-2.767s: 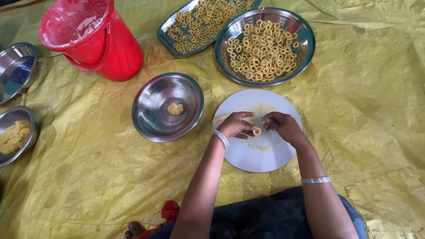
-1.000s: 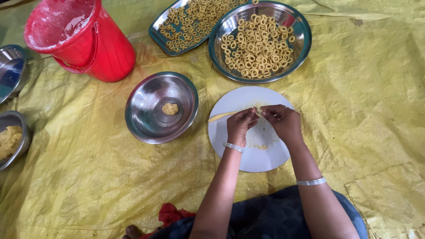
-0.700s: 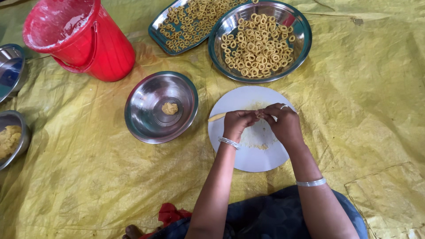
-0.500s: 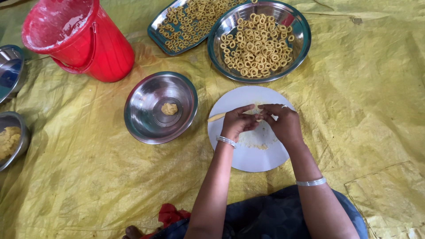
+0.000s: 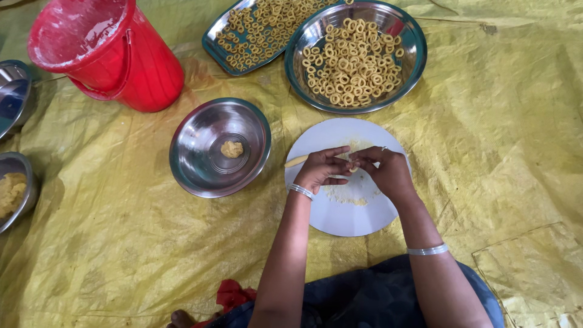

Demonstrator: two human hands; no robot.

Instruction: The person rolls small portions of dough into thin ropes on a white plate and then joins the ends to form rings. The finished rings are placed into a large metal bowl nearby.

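Both hands meet over a round white board [image 5: 349, 215] on the yellow sheet. My left hand [image 5: 322, 169] pinches a thin rope of yellow dough [image 5: 296, 161] whose free end pokes out to the left. My right hand [image 5: 384, 172] has its fingertips closed on the other end of that dough, touching the left fingertips. A steel bowl [image 5: 194, 164] left of the board holds one small dough lump [image 5: 231, 149]. Beyond the board, a wide steel dish [image 5: 408, 64] is filled with several dough rings.
A green tray [image 5: 220, 51] with more rings lies behind the dish. A red bucket [image 5: 130, 67] stands at the back left. Two steel bowls [image 5: 12, 94] sit at the left edge; the nearer bowl [image 5: 18, 167] holds yellow dough. A yellow plastic sheet [image 5: 498, 152] covers the floor.
My hands stayed together on the board, working the dough strip between the fingertips; the strip's free end now sticks out to the left. The camera view shifted slightly.
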